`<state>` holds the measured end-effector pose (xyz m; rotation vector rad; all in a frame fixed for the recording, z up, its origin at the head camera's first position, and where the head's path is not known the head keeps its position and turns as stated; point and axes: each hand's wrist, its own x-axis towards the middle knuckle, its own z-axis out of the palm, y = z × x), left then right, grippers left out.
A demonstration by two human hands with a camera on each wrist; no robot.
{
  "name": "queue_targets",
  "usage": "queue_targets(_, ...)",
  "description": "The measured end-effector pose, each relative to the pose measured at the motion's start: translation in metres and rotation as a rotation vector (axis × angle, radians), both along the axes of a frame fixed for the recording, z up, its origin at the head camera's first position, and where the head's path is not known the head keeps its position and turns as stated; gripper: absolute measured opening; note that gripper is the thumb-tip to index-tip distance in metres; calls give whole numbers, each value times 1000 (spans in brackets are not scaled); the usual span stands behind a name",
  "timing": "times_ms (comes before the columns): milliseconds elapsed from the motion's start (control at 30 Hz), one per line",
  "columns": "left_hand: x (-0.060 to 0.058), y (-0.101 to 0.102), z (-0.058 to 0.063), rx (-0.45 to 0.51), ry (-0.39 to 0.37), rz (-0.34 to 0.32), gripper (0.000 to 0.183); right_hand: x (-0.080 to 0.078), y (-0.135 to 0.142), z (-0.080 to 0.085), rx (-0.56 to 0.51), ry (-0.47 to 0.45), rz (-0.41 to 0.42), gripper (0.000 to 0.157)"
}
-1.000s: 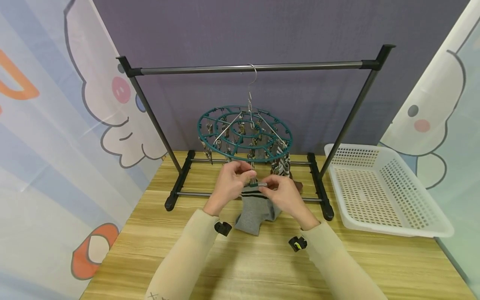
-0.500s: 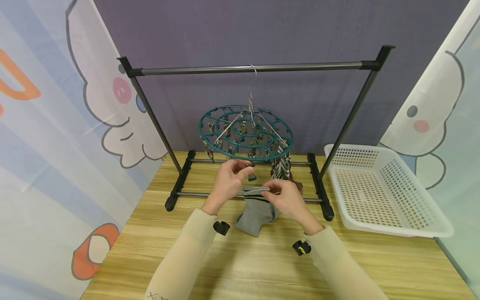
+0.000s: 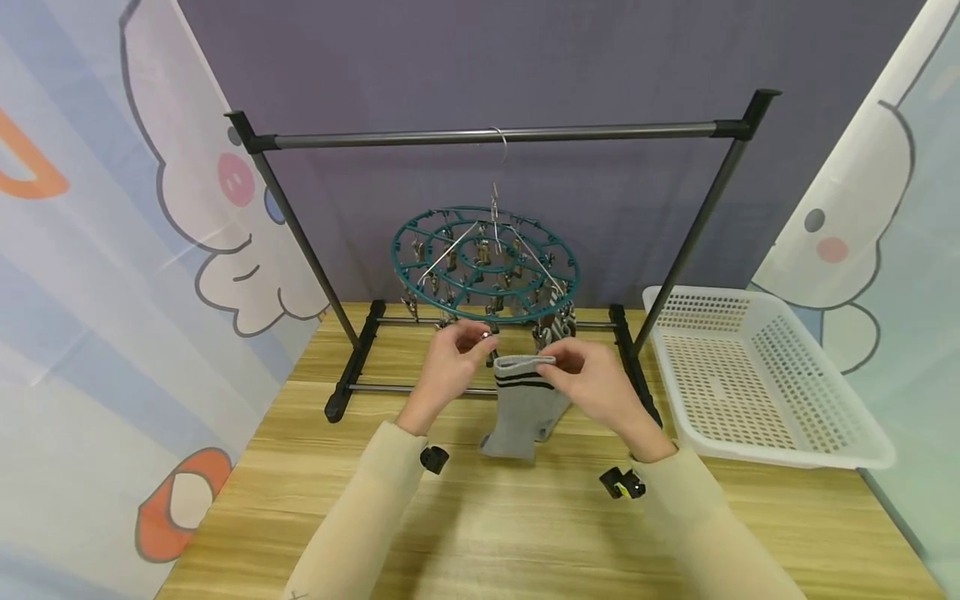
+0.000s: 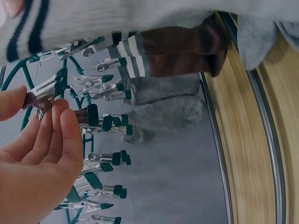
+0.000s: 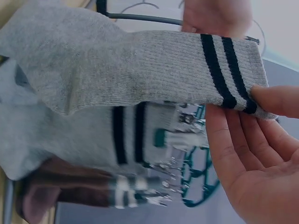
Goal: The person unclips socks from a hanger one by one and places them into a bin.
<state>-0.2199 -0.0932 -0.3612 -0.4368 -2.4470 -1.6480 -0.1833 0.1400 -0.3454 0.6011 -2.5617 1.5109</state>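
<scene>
My left hand (image 3: 453,362) pinches a metal clip (image 4: 49,91) with green tips between thumb and fingers, just below the front of the round teal hanger (image 3: 517,319). To its right, my right hand (image 3: 596,379) holds a grey sock (image 3: 517,417) by one corner of its cuff. Two black stripes ring the cuff, and the sock hangs down with its opening upward, beside the clip and apart from it. In the right wrist view a second grey striped sock (image 5: 88,135) hangs from a clip behind it. A brown sock (image 4: 182,49) with a striped cuff hangs beyond.
The hanger hooks over the bar (image 3: 600,133) of a black-footed rack standing on the wooden table (image 3: 480,533). Several more clips (image 4: 110,161) dangle from its rings. A white plastic basket (image 3: 780,458) stands to the right. Printed curtains flank both sides.
The clip came away from the sock's cuff. My right hand has since lifted the sock and moved it rightward, while my left hand keeps the clip near the same place.
</scene>
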Motion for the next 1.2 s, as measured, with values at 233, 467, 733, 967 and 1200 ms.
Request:
queue_targets(233,1,-12,-3,39,-17,-4,32,5,17,24,5,36,-69,13)
queue_targets(467,0,-19,-6,25,16,22,33,7,40,47,18,156,-137,14)
queue_targets(733,-2,-22,-4,26,38,57,32,7,71,80,82,240,-299,17)
queue_targets(967,-2,-26,-5,17,32,68,33,4,110,111,100,226,-456,25)
queue_targets(1200,-1,-28,-4,8,36,79,33,0,154,130,-39,238,-561,12)
